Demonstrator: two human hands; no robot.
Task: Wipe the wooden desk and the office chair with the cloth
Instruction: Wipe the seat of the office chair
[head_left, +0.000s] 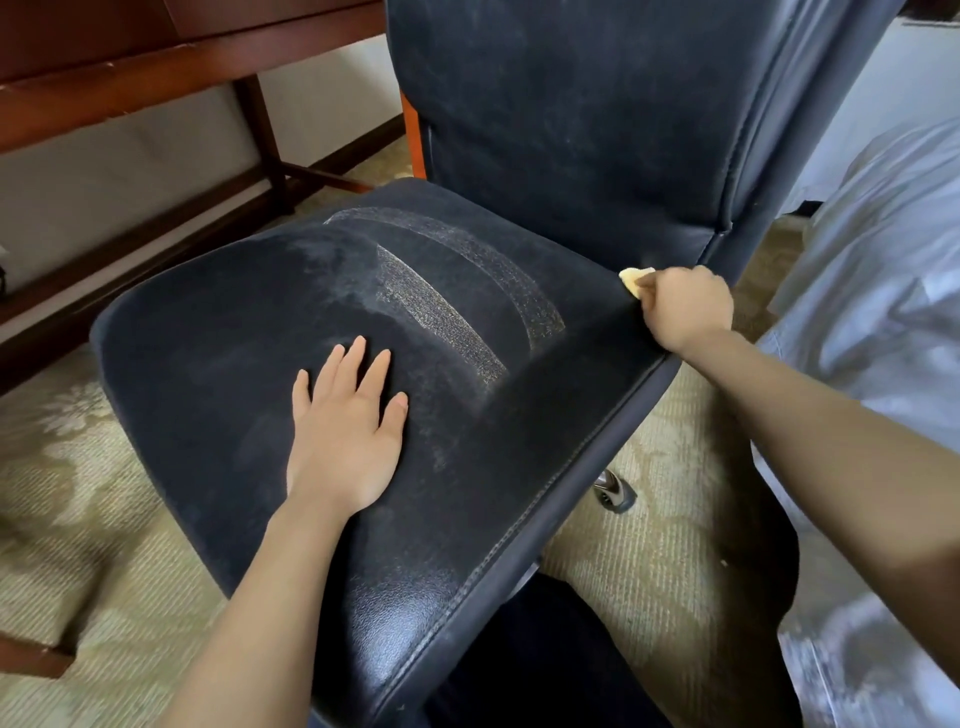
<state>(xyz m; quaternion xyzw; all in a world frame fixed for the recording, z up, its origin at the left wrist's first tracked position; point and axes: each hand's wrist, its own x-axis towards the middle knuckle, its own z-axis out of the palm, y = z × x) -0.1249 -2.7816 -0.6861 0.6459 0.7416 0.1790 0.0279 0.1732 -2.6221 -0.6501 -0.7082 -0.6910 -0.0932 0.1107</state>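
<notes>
I am pressing my left hand (347, 434), fingers spread and empty, flat on the dusty black leather office chair seat (249, 332). At two o'clock my right hand (683, 306) is gripping the small yellow cloth (631, 279), wiping the seat's back corner. Dust is showing; backrest (571, 114) and wooden desk surface (156, 57) look unfinished, I judge.

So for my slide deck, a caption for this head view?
Right hand wipes chair seat edge with cloth; left hand steadies.

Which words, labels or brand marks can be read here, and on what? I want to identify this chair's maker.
None: no text shows on the dusty black leather office chair, the dark wooden desk, or the pale yellow cloth in the right hand.
</notes>
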